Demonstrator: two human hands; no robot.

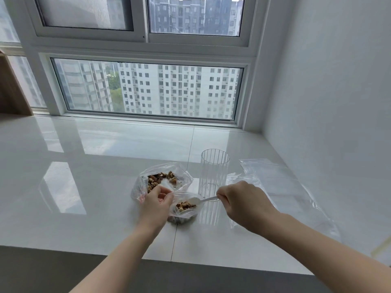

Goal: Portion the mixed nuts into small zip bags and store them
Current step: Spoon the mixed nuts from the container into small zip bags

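Two bags with nuts in them at lower centre of the frame: one large clear bag (163, 182), mouth gaping, mixed nuts (160, 179) heaped inside; one small zip bag (183, 210) just in front of it, partly filled, touching the large bag. One clear ribbed tumbler (214, 172), upright, just right of both bags. One clear plastic spoon (203, 200), bowl inside the small bag's mouth. Flat spare bags (281, 187) at right of centre, overlapping; count not readable. Left hand (156, 205): grip closed in a pinch on the small bag's rim, thumb and fingers curled round the plastic, holding the mouth up and apart. Right hand (243, 201): grip closed round the spoon's handle, fingers curled, handle end hidden in the fist. Surface (95, 166): glossy white tile with thin joints, reflecting the window, dark edge along the lower frame. Window (148, 89) with white frames across the upper frame, tower blocks beyond. Plain white wall (328, 81) at right; wooden panel (10, 87) at far left.
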